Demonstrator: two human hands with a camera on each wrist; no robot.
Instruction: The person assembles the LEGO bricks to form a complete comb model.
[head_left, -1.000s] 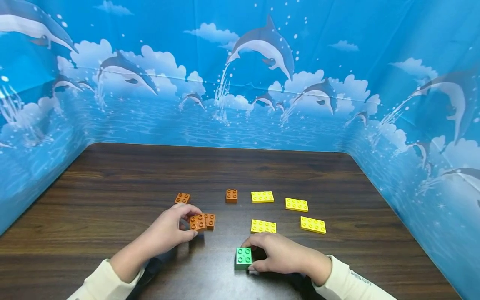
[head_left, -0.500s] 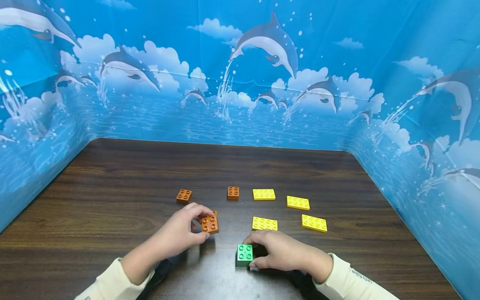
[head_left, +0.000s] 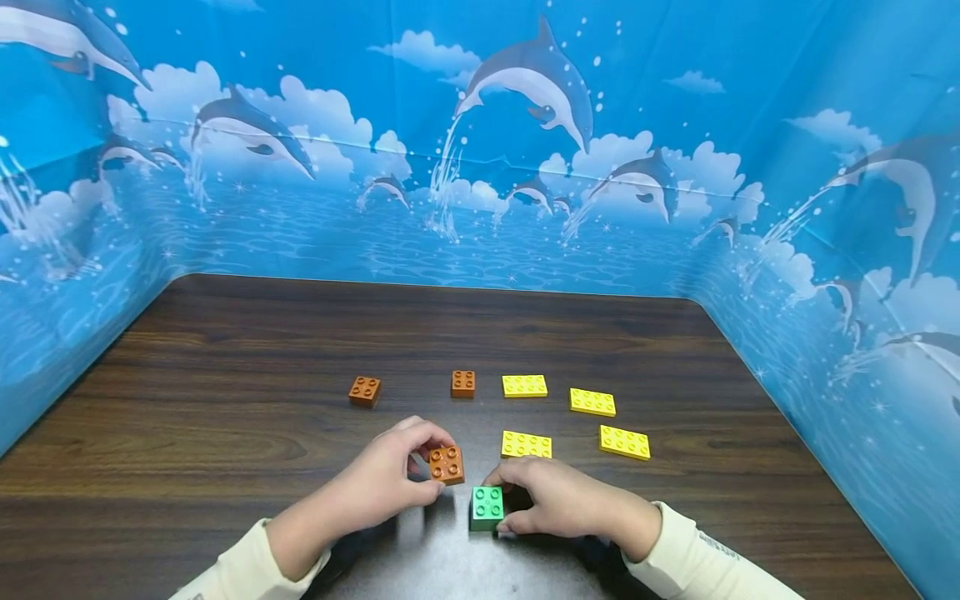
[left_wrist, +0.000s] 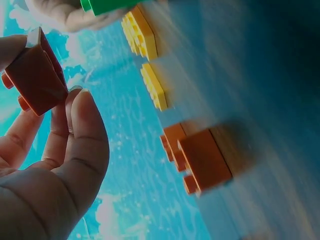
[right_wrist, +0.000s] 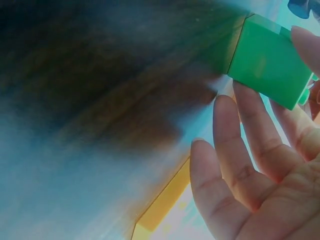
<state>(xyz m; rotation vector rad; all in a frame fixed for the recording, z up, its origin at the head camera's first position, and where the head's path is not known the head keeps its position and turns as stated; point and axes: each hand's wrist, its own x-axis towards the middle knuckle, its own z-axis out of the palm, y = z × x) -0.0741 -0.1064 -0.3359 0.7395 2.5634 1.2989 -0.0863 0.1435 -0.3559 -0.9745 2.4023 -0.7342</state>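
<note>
Left hand [head_left: 390, 477] pinches a raised brown block [head_left: 447, 467]; right hand [head_left: 562, 504] grips a green block [head_left: 487, 506] closer to the desk's [head_left: 240, 367] near edge. A slack pinch could drop the former.

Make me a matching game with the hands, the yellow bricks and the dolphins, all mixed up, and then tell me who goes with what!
Things:
1. Left hand
2. Right hand
3. Yellow bricks
4. Dolphins

Matches:
A. printed on the blue backdrop
B. grips a green brick
C. lie on the table, in no hand
D. grips an orange-brown brick

Right pairs: 1-D, 2-B, 3-C, 4-A
</note>
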